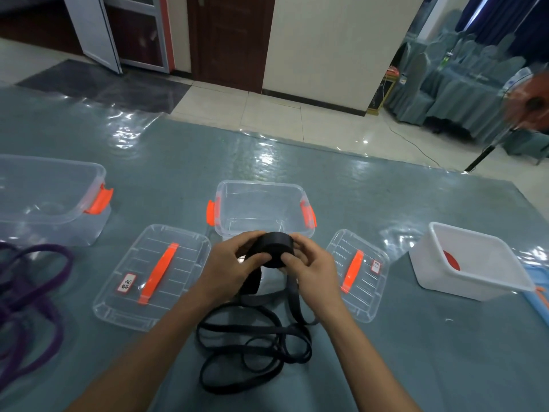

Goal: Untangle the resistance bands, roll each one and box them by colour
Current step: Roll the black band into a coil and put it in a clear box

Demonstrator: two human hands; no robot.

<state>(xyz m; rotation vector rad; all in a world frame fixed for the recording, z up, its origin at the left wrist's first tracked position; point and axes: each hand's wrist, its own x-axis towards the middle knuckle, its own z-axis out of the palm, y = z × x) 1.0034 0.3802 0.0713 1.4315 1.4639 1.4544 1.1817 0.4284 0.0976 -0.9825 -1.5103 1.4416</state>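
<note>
Black resistance band (274, 251), partly rolled: we grip its coil with both our left hand (230, 263) and right hand (312, 267), fingers curled round it, just in front of the middle clear box (261, 183). Its loose loops (252, 346) lie nearer us than that box. Purple bands (41, 289) lie well left of it; a white tub (439, 281) holding a red roll (451, 260) stands to its right.

Left grip (228, 266) and right grip (312, 269) curl inward, nearly meeting.
</note>
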